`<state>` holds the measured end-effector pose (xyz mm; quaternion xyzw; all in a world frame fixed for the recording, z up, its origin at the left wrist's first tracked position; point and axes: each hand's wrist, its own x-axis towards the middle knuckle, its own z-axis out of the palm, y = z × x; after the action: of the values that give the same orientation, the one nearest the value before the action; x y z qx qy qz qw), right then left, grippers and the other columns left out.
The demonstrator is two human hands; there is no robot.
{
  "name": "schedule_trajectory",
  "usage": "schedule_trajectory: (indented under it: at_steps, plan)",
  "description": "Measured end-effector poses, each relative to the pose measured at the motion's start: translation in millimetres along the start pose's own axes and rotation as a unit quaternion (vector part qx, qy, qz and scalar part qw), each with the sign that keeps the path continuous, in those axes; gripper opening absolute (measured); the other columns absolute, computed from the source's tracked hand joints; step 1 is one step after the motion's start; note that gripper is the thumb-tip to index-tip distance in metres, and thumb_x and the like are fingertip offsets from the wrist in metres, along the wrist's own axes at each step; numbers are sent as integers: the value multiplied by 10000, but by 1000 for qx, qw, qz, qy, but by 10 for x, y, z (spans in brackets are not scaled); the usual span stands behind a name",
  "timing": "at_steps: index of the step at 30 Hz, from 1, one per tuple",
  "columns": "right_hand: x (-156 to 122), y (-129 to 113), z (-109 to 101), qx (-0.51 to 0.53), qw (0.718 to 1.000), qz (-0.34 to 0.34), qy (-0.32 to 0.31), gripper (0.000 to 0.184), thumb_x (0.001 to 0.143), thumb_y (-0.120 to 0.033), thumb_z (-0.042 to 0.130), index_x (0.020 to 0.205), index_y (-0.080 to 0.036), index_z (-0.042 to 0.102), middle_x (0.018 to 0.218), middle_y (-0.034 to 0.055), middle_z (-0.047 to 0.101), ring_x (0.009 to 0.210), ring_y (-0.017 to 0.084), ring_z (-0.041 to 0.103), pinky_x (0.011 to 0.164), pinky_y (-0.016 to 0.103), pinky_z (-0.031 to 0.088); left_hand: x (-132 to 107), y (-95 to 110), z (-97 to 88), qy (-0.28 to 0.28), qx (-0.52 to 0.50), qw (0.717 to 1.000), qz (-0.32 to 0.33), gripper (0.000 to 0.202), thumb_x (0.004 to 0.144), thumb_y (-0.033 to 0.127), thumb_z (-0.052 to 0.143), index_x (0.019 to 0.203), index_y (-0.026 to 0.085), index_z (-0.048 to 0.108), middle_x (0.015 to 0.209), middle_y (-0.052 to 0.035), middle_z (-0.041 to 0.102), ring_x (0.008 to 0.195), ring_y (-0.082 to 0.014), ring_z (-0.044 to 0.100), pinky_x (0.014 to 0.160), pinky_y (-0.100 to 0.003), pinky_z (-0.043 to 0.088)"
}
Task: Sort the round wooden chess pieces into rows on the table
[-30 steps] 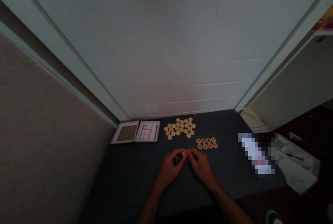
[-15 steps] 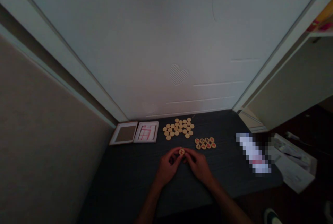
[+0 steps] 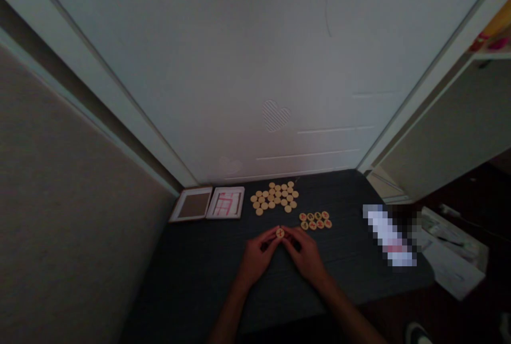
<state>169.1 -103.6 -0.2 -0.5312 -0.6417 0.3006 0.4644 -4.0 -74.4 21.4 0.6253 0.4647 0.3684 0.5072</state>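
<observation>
Between my two hands is a round wooden xiangqi piece (image 3: 280,232) with a red character facing up. My left hand (image 3: 258,258) pinches its left side with thumb and fingers, and my right hand (image 3: 306,254) grips it from the right. Just beyond my right hand, several xiangqi pieces (image 3: 315,220) with red or dark characters form two neat rows, face up. Farther back lies a loose cluster of plain-faced pieces (image 3: 275,198), their characters not visible.
The dark table (image 3: 191,275) stands against a white panel (image 3: 199,93). An open hinged box (image 3: 225,204) with a red-lined sheet lies at the back left. A pixelated pale item (image 3: 389,235) rests at the right edge, and a white container (image 3: 455,253) is beyond it.
The held piece has turned slightly between my fingers, so its red character sits at a different angle. My hands stay nearly in place, and the laid-out pieces are unchanged.
</observation>
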Motion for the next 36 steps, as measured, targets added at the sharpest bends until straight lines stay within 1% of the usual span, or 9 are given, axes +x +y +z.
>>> schedule_trajectory:
  at_steps: [7,13,15,19,23,28,32,34,36]
  plan:
    - [-2,-22,-13,-2,1000,-7,2,304,977,-311,588,1262,-262,683,1053,74,734,947,211,691,860,343,571,2,11,-11,6,8,1000,-6,358,885,387,664,1199,232,739,1180,-43,758,1091,-259,723,1010,-424,561]
    - [-5,3,-5,1,1000,-9,1,315,983,-323,578,1278,-271,676,1067,72,743,962,213,702,881,350,573,-13,24,-19,11,17,1000,-19,383,870,405,677,1213,244,733,1141,-55,771,882,-241,764,823,-376,633]
    - [-4,-8,-12,3,1000,-10,1,319,987,-328,575,1285,-269,674,1070,72,743,963,212,703,887,348,571,-15,17,-29,16,29,999,-21,386,871,418,671,1205,237,738,1082,-60,791,778,-214,758,764,-344,632]
    - [-2,-41,-29,7,1000,-10,-4,326,999,-326,556,1301,-264,663,1113,79,737,1019,218,696,926,359,557,-8,-5,-60,19,57,998,-12,379,885,436,651,1175,214,754,814,-43,813,658,-187,724,697,-303,607]
    - [-6,-35,-25,0,1000,-6,-4,325,995,-330,565,1296,-265,667,1111,81,742,1005,222,698,923,369,558,-3,6,-68,26,56,998,-12,372,882,442,653,1149,208,767,754,-37,803,650,-191,721,698,-301,601]
    - [-14,-17,-16,1,1000,-10,0,323,979,-339,587,1279,-261,679,1010,67,753,889,204,706,825,332,579,6,14,-50,23,32,999,-28,378,862,448,673,1143,215,772,919,-58,817,693,-203,735,722,-322,613]
    - [-21,-21,-23,8,1000,-12,-3,314,975,-340,594,1266,-261,681,1037,68,746,918,206,703,850,337,574,21,2,-48,16,17,1000,-9,312,853,431,693,1054,216,797,1030,-67,803,827,-218,748,777,-320,600]
    - [-27,-15,-17,8,1000,-9,-9,306,976,-335,593,1259,-264,683,1048,66,743,925,205,702,848,334,574,26,4,-46,22,27,999,9,279,847,428,702,1003,217,798,1005,-61,803,865,-215,739,795,-311,582]
    - [-35,-3,-3,11,1000,-13,-14,297,972,-329,599,1248,-262,687,1032,62,744,906,201,702,836,329,576,26,7,-37,38,45,998,13,276,836,443,711,953,204,789,911,-53,798,784,-195,717,723,-288,564]
